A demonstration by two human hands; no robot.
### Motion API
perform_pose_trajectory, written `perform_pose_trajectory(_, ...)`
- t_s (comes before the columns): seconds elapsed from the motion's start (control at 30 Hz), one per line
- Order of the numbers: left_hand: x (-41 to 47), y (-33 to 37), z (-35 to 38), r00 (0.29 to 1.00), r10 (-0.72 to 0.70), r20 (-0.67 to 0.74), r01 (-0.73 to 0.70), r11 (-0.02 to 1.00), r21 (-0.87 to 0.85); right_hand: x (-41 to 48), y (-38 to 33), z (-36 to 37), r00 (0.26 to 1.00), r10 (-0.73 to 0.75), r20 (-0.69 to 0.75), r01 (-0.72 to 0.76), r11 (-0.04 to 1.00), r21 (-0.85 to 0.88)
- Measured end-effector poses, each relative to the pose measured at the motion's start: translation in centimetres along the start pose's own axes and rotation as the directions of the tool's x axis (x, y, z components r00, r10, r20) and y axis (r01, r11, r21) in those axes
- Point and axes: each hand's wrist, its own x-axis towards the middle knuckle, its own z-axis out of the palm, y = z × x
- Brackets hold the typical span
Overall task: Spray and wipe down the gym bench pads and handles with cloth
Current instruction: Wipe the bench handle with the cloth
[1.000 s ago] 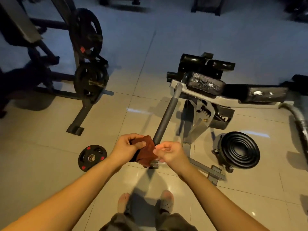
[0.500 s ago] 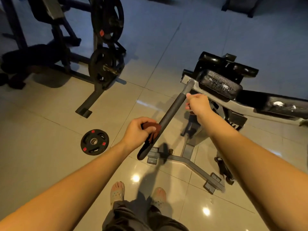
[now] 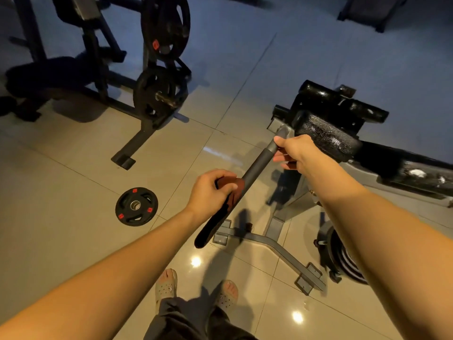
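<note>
The left hand [image 3: 210, 190] wraps a brown cloth [image 3: 231, 186] around the handle [image 3: 255, 169]; further up it, the right hand [image 3: 295, 150] grips the top end.

Floor [image 3: 73, 182]: glossy beige tiles with light glints. Loose weight plate [image 3: 136, 206] flat, left of middle. Dark rack foot [image 3: 123, 161] beyond it. Grey bench base [image 3: 269, 244] right of plate, stacked discs [image 3: 340, 258] just beside base. Clogs [image 3: 166, 284] nearest.
</note>
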Motion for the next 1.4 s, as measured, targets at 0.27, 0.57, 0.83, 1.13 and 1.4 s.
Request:
perform_pose_trajectory(0.27,-6.9,-3.7,-3.8,0.998,-0.037,0.044,0.031,0.991,0.129,0.4,-0.2,-0.5,0.998,0.003,0.069,0.001,0.999,-0.048)
perform_pose_trajectory(0.57,4.6,2.3,2.9,0.993,0.110,-0.037,-0.109,0.993,0.050,0.3,-0.7,-0.2,0.998,0.032,0.061,-0.028,0.997,-0.075)
perform_pose_trajectory(0.83,-4.2,-3.1,-1.9,0.996,0.090,0.004,-0.090,0.985,0.150,0.7,-0.6,0.0,0.995,0.046,0.086,-0.041,0.997,-0.061)
perform_pose_trajectory(1.13,7.6,2.9,5.3,0.978,0.168,-0.120,-0.158,0.983,0.095,1.3,-1.0,0.8,0.997,0.046,0.065,-0.041,0.996,-0.077)
perform_pose_trajectory(1.4,-2.3,-2.9,-0.4,0.993,0.074,-0.095,-0.068,0.996,0.063,1.7,-0.8,0.6,0.994,0.056,0.095,-0.051,0.997,-0.053)
